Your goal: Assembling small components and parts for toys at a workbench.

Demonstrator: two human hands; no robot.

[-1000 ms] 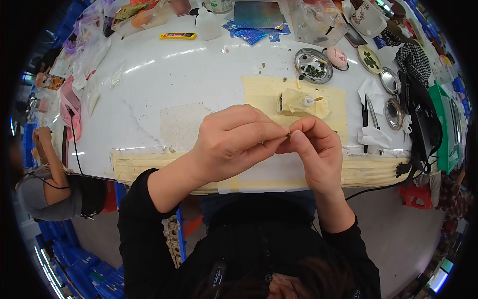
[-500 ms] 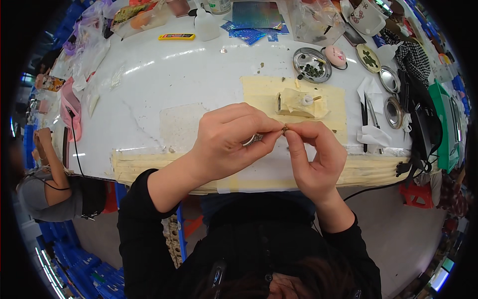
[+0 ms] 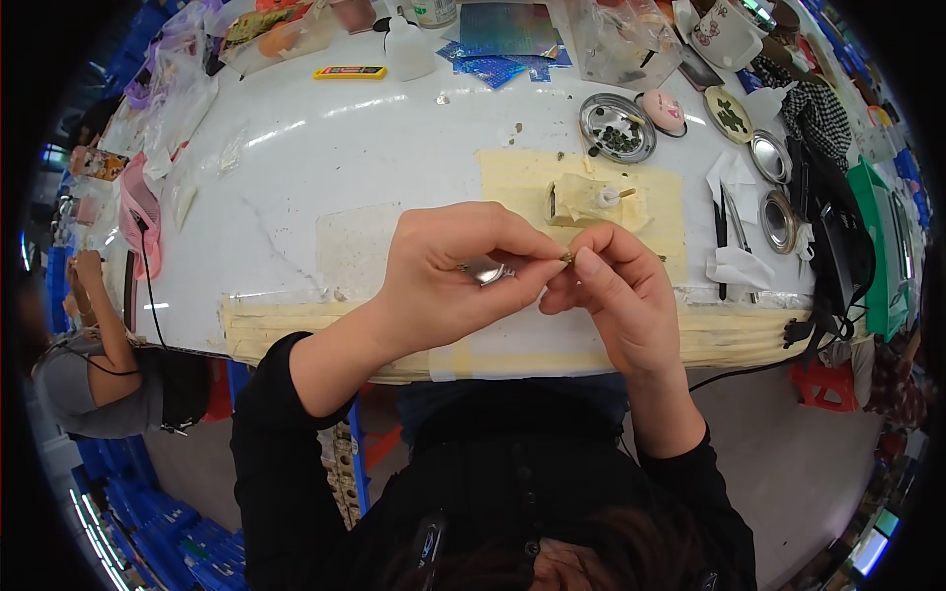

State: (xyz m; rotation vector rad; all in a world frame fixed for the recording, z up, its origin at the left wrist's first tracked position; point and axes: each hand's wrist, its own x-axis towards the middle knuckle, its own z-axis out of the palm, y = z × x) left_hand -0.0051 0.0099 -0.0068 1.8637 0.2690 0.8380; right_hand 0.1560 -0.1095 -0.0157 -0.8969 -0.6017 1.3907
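Over the near part of the table, my left hand and my right hand meet fingertip to fingertip. Between their thumbs and forefingers sits a tiny gold-coloured piece, too small to name. Both hands are closed in a pinch at it. A shiny silvery metal thing shows inside the curl of my left hand; its kind is hidden by the fingers. Just beyond my hands, a tape-covered block with a white knob and a thin stick rests on a yellowish paper sheet.
A round metal dish with dark green bits stands beyond the block, beside a pink rounded case. Slim tools lie at right near round tins. A white squeeze bottle and yellow box stand farther off.
My right hand has turned, its fingers curling in more closely around the tiny piece. My left hand has shifted slightly, showing more of the silvery thing.
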